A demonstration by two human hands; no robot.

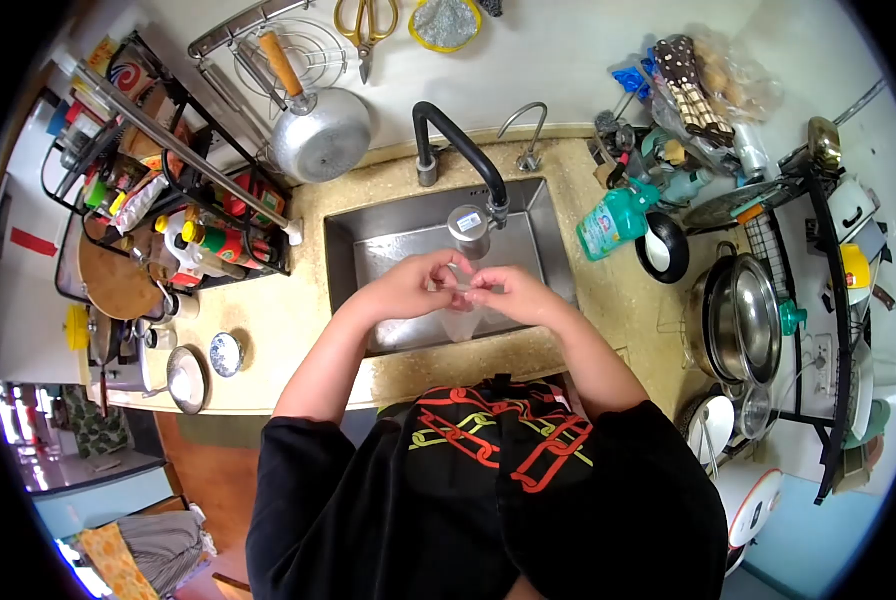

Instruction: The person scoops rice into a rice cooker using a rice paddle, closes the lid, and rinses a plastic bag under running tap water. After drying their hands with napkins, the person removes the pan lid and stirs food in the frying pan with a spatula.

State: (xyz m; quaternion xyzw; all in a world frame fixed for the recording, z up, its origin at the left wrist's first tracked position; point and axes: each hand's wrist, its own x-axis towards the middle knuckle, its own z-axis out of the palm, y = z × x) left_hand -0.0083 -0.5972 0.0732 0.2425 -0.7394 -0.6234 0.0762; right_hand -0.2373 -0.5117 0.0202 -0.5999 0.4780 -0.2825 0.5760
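Observation:
Over the steel sink [368, 225], my left hand [413, 285] and my right hand [516, 296] meet with their fingertips close together. Between them they pinch a thin, see-through piece that looks like a small plastic bag [459, 324], hanging down towards the basin. My fingers cover its upper part, and whether anything is inside I cannot tell. Just beyond my hands, the black curved faucet [463, 150] reaches over the basin. A round metal fitting [469, 228] with a label sits below its spout.
A teal detergent bottle [608, 225] and a black bowl [663, 250] stand right of the sink. Steel basins [753, 315] lean farther right. On the left are a small patterned bowl [226, 354], a lidded dish [186, 380] and a bottle rack [168, 150]. A pan [323, 135] hangs behind.

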